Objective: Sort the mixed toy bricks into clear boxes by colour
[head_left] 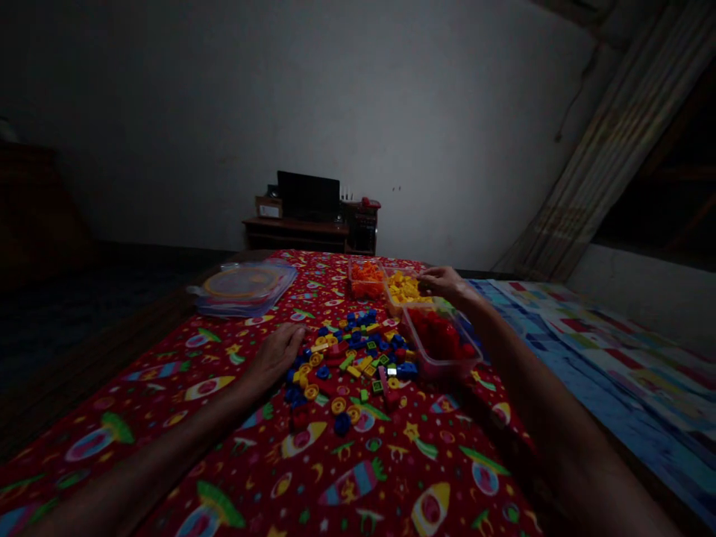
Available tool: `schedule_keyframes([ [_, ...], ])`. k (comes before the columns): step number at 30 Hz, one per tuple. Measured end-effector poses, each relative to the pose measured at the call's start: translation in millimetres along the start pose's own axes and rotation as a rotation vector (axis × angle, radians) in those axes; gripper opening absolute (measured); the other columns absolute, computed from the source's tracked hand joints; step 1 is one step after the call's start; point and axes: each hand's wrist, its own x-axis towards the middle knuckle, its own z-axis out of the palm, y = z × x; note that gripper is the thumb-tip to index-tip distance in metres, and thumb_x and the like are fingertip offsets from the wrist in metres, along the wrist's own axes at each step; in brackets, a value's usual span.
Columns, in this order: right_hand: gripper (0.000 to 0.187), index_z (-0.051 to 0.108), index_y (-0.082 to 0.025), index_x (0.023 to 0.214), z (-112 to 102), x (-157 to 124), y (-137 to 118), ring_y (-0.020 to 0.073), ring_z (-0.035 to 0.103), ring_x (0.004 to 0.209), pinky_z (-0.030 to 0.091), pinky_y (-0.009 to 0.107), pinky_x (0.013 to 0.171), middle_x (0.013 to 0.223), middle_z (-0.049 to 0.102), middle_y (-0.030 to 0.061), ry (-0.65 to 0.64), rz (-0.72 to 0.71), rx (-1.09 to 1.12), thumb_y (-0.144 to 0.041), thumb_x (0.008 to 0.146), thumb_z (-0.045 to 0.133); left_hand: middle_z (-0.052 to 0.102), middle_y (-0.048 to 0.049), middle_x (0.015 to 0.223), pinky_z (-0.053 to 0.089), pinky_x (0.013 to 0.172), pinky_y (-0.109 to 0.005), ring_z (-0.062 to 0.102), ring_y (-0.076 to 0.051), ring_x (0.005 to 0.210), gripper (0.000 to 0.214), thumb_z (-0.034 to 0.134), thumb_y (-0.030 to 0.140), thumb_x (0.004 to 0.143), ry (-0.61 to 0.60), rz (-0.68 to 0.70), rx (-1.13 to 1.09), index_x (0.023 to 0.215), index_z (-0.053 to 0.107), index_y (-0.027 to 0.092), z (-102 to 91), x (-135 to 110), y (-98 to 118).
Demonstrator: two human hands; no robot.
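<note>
Loose plastic building bricks in blue, yellow, green and red (365, 364) lie scattered between the 2 hands, on a red cloth printed with rockets and stars (251, 477); 12 o'clock points away from the person.

At far left, a flat stack of clear plastic with a yellowish ring on top (246, 287) sits at 10 o'clock from the left hand (284, 347). That hand rests at the left edge of the bricks, its fingers close together and bent; I cannot tell whether they hold anything. The bricks spread from its fingertips towards 3, 4 and 5 o'clock, just beside them, so the left hand is the nearer to them. They point every way, sharing no single long axis; yellow plastic wheels (338, 406) lie along the near side.

Beyond the bricks stands a clear plastic box of orange pieces (350, 281), at about 2 o'clock from the left hand. Next rightward comes a clear plastic box of yellow pieces (385, 292), then, nearer the person, a clear plastic box of red pieces (476, 353), its long axis running from 11 to 5 o'clock.

At far right, the right hand (441, 280) is at the yellow box's right side, the yellow pieces at 9 o'clock from its fingertips and the loose bricks at 7 to 8. Its thumb and fingers bunch together; whether they pinch a piece, I cannot tell.
</note>
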Motion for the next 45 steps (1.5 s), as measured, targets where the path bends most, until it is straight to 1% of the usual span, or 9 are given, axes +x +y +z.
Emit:
schedule_keyframes([
  [4,0.014,0.058,-0.010,0.058,-48,43,7,0.0081,0.054,0.046,0.048,0.018,0.052,0.045,0.052,-0.0004,0.143,0.095,-0.433,-0.009,0.072,0.060,0.065,-0.0083,0.095,0.047,0.081,-0.033,0.059,-0.022,0.088,0.043,0.027,0.045,0.085,-0.011,-0.031,-0.040,0.088,0.060,0.018,2.9,1,-8],
  [8,0.010,0.062,-0.007,0.062,-67,67,18,0.0137,0.060,0.053,0.051,0.023,0.056,0.048,0.054,0.0023,0.194,0.158,-0.706,-0.007,0.071,0.059,0.064,-0.0072,0.087,0.048,0.076,-0.033,0.059,-0.023,0.083,0.041,0.029,0.048,0.083,-0.044,-0.042,-0.039,0.081,0.059,0.019,3.9,2,-12],
  [17,0.024,0.063,-0.002,0.097,-58,71,15,0.0141,0.060,0.053,0.057,0.032,0.052,0.058,0.059,0.0043,0.227,0.035,-0.435,-0.006,0.075,0.054,0.063,-0.0070,0.089,0.046,0.080,-0.032,0.058,-0.021,0.088,0.043,0.026,0.045,0.086,-0.054,0.004,-0.040,0.085,0.060,0.019,4.2,-1,-11],
  [24,0.016,0.066,-0.009,0.086,-7,13,-9,0.0114,0.061,0.055,0.052,0.023,0.053,0.065,0.065,0.0060,-0.060,-0.159,-0.385,-0.015,0.080,0.054,0.063,-0.0085,0.088,0.045,0.080,-0.033,0.058,-0.021,0.086,0.044,0.024,0.043,0.086,-0.065,0.024,0.000,0.082,0.060,0.018,3.0,-1,-6],
  [27,0.019,0.067,-0.011,0.089,29,-25,-7,0.0098,0.059,0.057,0.047,0.020,0.055,0.069,0.066,0.0051,-0.192,-0.293,-0.530,-0.016,0.082,0.050,0.062,-0.0094,0.088,0.045,0.080,-0.034,0.057,-0.022,0.086,0.045,0.023,0.042,0.087,-0.057,0.031,0.016,0.084,0.060,0.017,4.2,-2,-6],
  [31,0.023,0.068,-0.011,0.093,67,-64,3,0.0114,0.056,0.065,0.041,0.021,0.061,0.077,0.067,0.0063,-0.227,-0.435,-0.800,-0.013,0.081,0.048,0.062,-0.0096,0.086,0.045,0.080,-0.034,0.057,-0.022,0.085,0.043,0.023,0.040,0.086,-0.045,0.066,0.025,0.082,0.059,0.017,5.7,-3,-8],
  [36,0.032,0.064,-0.013,0.107,95,-64,16,0.0157,0.057,0.083,0.039,0.021,0.068,0.095,0.067,0.0102,-0.213,-0.370,-0.947,-0.009,0.079,0.049,0.061,-0.0080,0.080,0.045,0.077,-0.033,0.057,-0.021,0.081,0.041,0.024,0.038,0.087,-0.015,0.109,0.046,0.076,0.058,0.018,6.8,-4,-8],
  [39,0.028,0.068,-0.013,0.096,108,-53,25,0.0144,0.056,0.075,0.036,0.021,0.063,0.088,0.067,0.0094,-0.301,-0.352,-0.992,-0.006,0.078,0.048,0.063,-0.0088,0.082,0.046,0.079,-0.033,0.058,-0.021,0.082,0.042,0.025,0.038,0.086,-0.010,0.096,0.043,0.078,0.061,0.017,7.2,-4,-7],
  [45,0.020,0.066,-0.010,0.078,121,-52,39,0.0103,0.044,0.058,0.026,0.023,0.053,0.070,0.061,0.0063,-0.208,-0.388,-0.925,-0.010,0.079,0.045,0.068,-0.0077,0.099,0.047,0.080,-0.029,0.061,-0.021,0.091,0.043,0.040,0.046,0.081,-0.155,0.099,-0.160,0.097,0.067,0.016,6.1,-4,-7],
])
